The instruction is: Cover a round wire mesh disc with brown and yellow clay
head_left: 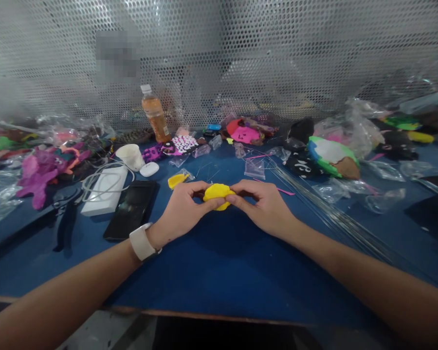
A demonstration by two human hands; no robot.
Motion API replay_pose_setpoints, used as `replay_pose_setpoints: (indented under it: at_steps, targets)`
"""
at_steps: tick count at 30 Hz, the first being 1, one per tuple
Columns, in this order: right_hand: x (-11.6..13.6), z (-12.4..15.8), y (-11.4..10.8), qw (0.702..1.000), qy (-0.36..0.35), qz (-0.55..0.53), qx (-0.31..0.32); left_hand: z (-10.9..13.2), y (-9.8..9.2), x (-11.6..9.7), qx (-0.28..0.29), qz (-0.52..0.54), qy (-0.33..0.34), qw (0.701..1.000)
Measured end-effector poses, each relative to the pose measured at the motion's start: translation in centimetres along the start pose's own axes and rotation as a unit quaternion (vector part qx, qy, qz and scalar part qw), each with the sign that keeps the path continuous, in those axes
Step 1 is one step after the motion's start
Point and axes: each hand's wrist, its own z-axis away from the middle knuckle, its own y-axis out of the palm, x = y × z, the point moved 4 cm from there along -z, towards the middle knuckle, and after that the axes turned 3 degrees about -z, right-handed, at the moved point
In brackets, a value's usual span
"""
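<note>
A lump of yellow modelling clay point(217, 192), flattened and uneven at its edge, is held just above the blue table point(219, 272). My left hand point(184, 206) pinches it from the left, thumb in front and fingers behind. From the right, my right hand point(263, 204) grips the same lump between thumb and fingers. A smaller yellow clay piece point(177, 181) lies by a scrap of clear plastic, just beyond my left hand. Past my right hand lies a thin pink strip point(284, 191).
Left are a black phone point(131, 210), white power bank point(105, 192) with cable, pliers point(66, 216) and a paper cup point(130, 156). A drink bottle point(155, 114) stands behind. Thin metal wires point(324, 206) run along the right. Colourful clay figures and plastic bags line a perforated metal panel point(241, 53).
</note>
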Motion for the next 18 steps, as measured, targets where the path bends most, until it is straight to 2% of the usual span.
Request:
replay_pose_setpoints:
  at_steps: [6,11,14,18]
  targets:
    - [0.29,0.08,-0.03,0.998,-0.036,0.046,0.004,0.21,-0.12,-0.35,-0.017,0.003,0.051,0.999]
    - [0.31,-0.02,-0.32,0.997,-0.059,0.031,-0.035,0.32,-0.22,-0.50,-0.044,-0.030,0.105,0.993]
    - [0.15,-0.09,-0.40,0.996,-0.075,0.038,-0.038,0.24,-0.08,-0.16,-0.033,-0.041,0.097,0.994]
    - [-0.08,-0.07,-0.29,0.996,-0.062,0.050,-0.025,0.13,0.04,0.10,-0.020,-0.041,0.070,0.996]
